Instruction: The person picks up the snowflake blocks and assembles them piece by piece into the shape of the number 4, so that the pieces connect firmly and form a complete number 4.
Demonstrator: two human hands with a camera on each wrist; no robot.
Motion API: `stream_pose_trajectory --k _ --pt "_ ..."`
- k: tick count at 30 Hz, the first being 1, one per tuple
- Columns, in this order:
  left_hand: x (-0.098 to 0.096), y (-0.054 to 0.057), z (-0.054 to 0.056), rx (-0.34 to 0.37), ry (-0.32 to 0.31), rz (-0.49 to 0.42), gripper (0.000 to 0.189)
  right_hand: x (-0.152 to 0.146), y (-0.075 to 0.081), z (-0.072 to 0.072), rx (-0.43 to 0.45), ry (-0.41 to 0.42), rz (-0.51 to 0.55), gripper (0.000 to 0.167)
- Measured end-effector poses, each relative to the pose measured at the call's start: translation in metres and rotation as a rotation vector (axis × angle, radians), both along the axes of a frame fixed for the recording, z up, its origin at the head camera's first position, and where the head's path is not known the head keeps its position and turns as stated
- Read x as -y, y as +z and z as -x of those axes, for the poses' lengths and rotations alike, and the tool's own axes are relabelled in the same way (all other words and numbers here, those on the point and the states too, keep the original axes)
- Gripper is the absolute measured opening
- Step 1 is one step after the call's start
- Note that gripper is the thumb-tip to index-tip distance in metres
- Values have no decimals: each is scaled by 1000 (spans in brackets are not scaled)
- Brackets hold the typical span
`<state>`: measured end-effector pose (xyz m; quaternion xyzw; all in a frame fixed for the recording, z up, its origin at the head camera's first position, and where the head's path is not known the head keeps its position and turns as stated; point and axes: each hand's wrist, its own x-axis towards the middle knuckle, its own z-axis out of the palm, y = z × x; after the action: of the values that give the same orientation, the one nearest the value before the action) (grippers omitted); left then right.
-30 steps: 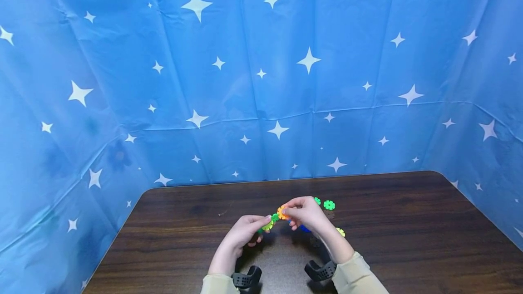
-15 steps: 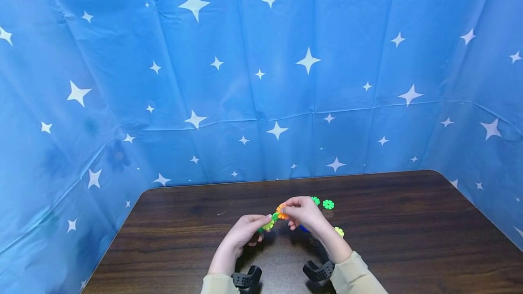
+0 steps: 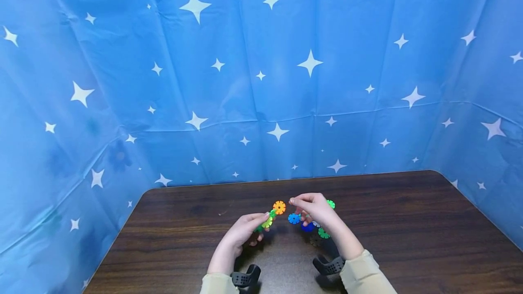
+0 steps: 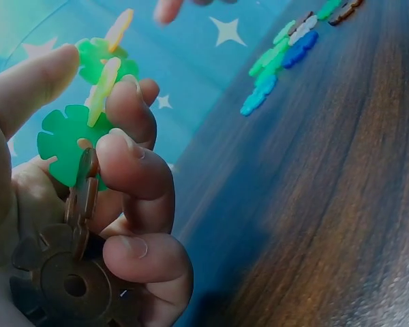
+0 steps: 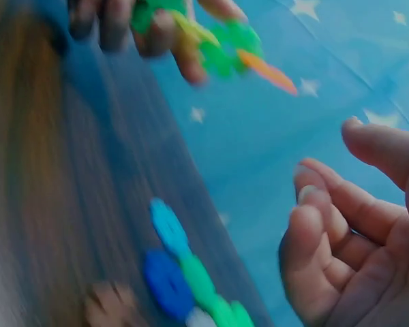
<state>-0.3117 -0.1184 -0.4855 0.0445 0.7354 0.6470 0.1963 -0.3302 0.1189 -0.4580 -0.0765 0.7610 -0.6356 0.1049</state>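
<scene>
My left hand (image 3: 241, 231) grips a chain of slotted snowflake discs slotted into one another. In the left wrist view the chain runs from a dark disc (image 4: 75, 286) in the palm through a brown disc (image 4: 82, 204), a green disc (image 4: 65, 146), a yellow disc (image 4: 103, 92) and a second green disc (image 4: 95, 60). An orange disc (image 3: 279, 207) forms its free far end. Right of that end, my right hand (image 3: 318, 208) hovers with thumb and fingers apart, holding nothing; the right wrist view shows its bent fingers (image 5: 337, 218).
Loose discs lie beneath and around the right hand: light blue (image 3: 294, 218), dark blue (image 3: 308, 227), green (image 3: 324, 232) and others partly covered. They rest on a dark wooden table (image 3: 184, 239). A blue star-patterned curtain (image 3: 261, 99) hangs behind its far edge.
The right hand has let go of the orange disc and moved off to the right. The chain's orange end now sits slightly higher, its face toward the head camera. The left hand keeps its grip.
</scene>
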Motion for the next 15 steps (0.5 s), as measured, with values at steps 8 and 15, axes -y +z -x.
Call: stream_pose_trajectory --k 8,15 --pt "6 1 -2 -5 -9 -20 57 -54 -2 1 -43 -1 -116 39" --pt "10 1 -2 8 4 -27 57 -97 -10 0 -64 0 -264 36"
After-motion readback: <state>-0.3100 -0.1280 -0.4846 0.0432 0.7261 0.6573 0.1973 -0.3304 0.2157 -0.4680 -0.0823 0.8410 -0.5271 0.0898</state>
